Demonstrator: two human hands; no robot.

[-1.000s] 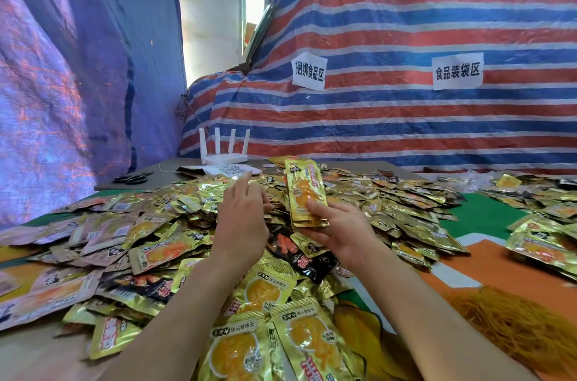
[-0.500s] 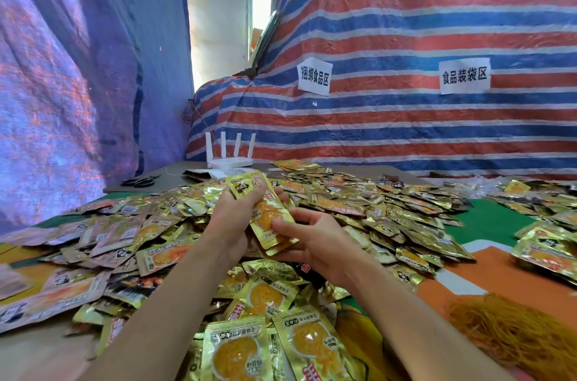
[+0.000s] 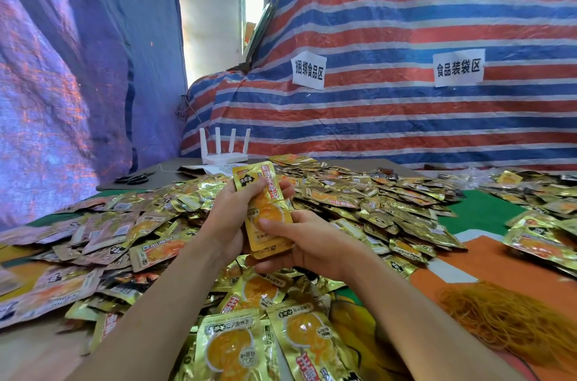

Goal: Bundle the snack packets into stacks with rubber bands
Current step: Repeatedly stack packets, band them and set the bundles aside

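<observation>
Seen from the head camera, two white paper signs hang on the striped tarp (image 3: pixel 406 21): the left sign (image 3: pixel 308 72) reads 捆绑食品区 and the right sign (image 3: pixel 458 67) reads 食品装袋区. Below them, over the middle of the table (image 3: pixel 175 170), a small stack of packets (image 3: pixel 269 215) is held almost upright. The packets are shiny gold foil with an orange picture, red characters and a black badge whose white lettering is too small to read. The left hand (image 3: pixel 229 218) curls round the stack's upper left edge. The right hand (image 3: pixel 309 243) pinches its lower end, thumb on the front. A heap of loose packets (image 3: pixel 359 202) of the same kind lies underneath. Tan rubber bands (image 3: pixel 505 321) are piled at the right, and a white router (image 3: pixel 224 151) and scissors (image 3: pixel 134 178) sit at the far edge.
</observation>
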